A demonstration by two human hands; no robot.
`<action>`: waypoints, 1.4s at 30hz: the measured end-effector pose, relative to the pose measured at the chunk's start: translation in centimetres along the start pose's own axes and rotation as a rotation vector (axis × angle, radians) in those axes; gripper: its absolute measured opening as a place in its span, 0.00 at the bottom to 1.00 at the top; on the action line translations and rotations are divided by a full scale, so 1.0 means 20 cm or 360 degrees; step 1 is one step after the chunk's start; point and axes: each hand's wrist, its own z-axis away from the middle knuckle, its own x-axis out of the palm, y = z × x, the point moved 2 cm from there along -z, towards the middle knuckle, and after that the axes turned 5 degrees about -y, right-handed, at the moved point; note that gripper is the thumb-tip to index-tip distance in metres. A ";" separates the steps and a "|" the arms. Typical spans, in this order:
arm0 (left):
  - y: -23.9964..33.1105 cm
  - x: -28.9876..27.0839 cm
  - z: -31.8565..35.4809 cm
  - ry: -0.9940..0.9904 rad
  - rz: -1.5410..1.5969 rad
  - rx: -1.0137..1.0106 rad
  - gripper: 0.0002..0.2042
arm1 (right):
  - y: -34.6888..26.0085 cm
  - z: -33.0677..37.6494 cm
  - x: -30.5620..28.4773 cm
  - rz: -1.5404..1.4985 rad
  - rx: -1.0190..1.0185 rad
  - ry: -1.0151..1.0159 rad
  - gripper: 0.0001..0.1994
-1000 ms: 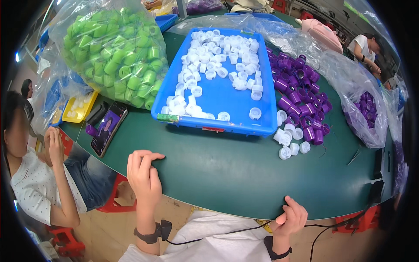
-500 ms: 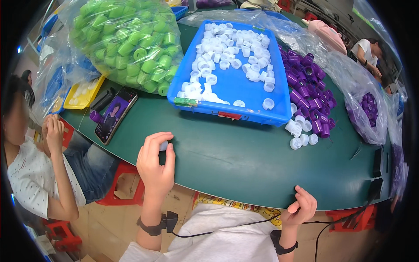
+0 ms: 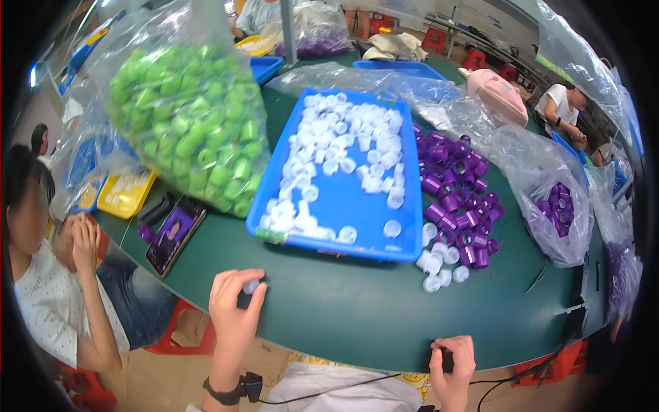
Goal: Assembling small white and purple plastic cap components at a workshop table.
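Note:
My left hand (image 3: pixel 232 306) is over the near left part of the green table, its thumb and fingers curled round a small white plastic cap (image 3: pixel 251 286). At the table's near edge, my right hand (image 3: pixel 454 362) has its thumb and index fingertips drawn together in a pinch. Anything between them is too small to make out. Beyond my hands lies a blue tray (image 3: pixel 329 253) with many white caps (image 3: pixel 347 235). Purple caps (image 3: pixel 469 220) are heaped along its right side, with a few white ones (image 3: pixel 445 277) at the near end of the heap.
A big clear bag of green caps (image 3: pixel 192 130) leans left of the tray. A phone (image 3: pixel 175 237) and a yellow tray (image 3: pixel 128 195) lie near a person (image 3: pixel 58 302) seated at left. On the right are a clear bag with purple caps (image 3: pixel 559 213) and a pink bag (image 3: pixel 498 96).
The view has tilted up, so the table sits lower in the picture. My left hand still holds the white cap. My right hand's thumb and index fingertips have come together.

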 end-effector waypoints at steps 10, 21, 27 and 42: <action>0.26 0.17 -0.09 -0.0564 -0.0169 0.0278 0.11 | 0.11 -0.28 -0.10 -0.0132 0.0066 -0.0412 0.05; 0.26 0.20 -0.09 -0.0533 -0.0544 -0.0099 0.08 | 0.20 -0.32 -0.11 -0.0333 0.0205 -0.0463 0.05; 0.22 0.20 -0.06 -0.0547 -0.0462 -0.0156 0.08 | 0.20 -0.32 -0.10 -0.0230 0.0133 -0.0383 0.05; 0.20 0.16 -0.01 -0.0398 -0.0053 0.0149 0.10 | 0.13 -0.15 -0.03 0.0279 -0.0086 -0.0284 0.11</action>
